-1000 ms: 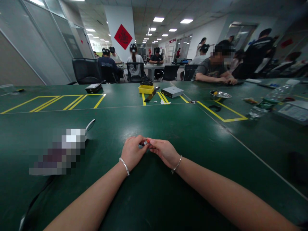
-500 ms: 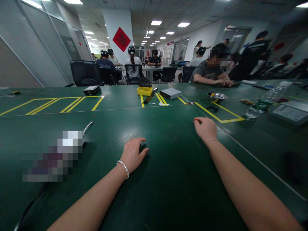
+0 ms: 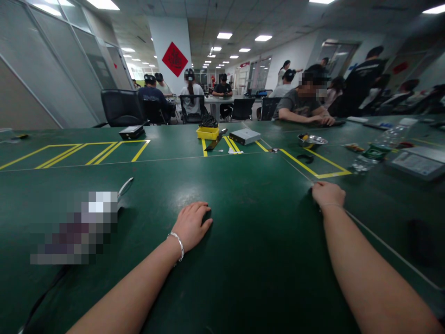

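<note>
My left hand lies palm down on the green table, a silver bracelet on its wrist, fingers stretched forward and close together with nothing visible in them. My right hand rests farther out to the right, beside the pale seam line in the table top. Its fingers are curled under toward the table; whatever they hold is hidden. The two hands are well apart.
Yellow tape lines mark the far half of the table. Out there stand a yellow bin, a grey box, a black device, a metal bowl and a lying water bottle. A blurred-out item lies left. Several people sit beyond.
A second ago both hands pinched a small red item together at the centre. They parted; the right hand swung out right, then drew back a little, and the left settled flat.
</note>
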Demonstrator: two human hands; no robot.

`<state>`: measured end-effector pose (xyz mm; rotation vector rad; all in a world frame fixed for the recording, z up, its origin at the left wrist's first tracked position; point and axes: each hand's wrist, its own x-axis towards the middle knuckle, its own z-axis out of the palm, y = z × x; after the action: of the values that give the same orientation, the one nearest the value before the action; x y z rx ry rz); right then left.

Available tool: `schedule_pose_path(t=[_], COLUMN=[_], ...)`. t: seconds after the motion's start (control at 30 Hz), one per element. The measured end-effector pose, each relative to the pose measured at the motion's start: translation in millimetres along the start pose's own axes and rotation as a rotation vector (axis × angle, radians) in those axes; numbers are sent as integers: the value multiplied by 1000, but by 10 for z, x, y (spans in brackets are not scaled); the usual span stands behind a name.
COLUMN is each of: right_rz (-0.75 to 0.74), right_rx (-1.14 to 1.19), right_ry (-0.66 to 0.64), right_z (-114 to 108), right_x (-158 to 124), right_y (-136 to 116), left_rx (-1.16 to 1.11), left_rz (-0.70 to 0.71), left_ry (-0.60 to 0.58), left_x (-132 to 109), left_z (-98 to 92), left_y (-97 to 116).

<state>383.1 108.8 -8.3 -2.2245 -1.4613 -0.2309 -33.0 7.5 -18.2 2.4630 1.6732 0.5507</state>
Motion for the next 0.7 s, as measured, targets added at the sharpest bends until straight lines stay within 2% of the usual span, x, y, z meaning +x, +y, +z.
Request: schedule_pose_path(t=[0.1, 0.17, 0.23, 0.3, 0.4, 0.47, 0.53, 0.6, 0.7], right_rz=[-169, -349, -524, -739, -927, -997, -1064, -1061, -849], right_rx=[49, 91, 134, 238, 413, 457, 468, 434, 239], right_ry=[91, 87, 2, -153, -402, -512, -554, -497, -258], right_z=[-93, -123, -117, -92, -54, -36, -25, -32, -78], right_x=[-136, -295, -542, -879, -1424, -1667, -1704, -1514, -958], right_y=[-415, -794, -1181, -1513, -1822, -1899, -1893, -1813, -1529], left_rx=[14, 21, 27, 36, 68, 94, 111, 113, 101], left_rz=[0, 0, -1, -6, -11, -7, -1, 2, -3], left_ry=[-11, -16, -20, -15, -15, -33, -50, -58, -59], left_x=[-3, -3, -4, -6, -13, -20, -26, -29, -27], left_z=[-10, -13, -6, 14, 52, 67, 69, 60, 40], left_y=[2, 3, -1, -7, -13, -13, -11, -10, -12])
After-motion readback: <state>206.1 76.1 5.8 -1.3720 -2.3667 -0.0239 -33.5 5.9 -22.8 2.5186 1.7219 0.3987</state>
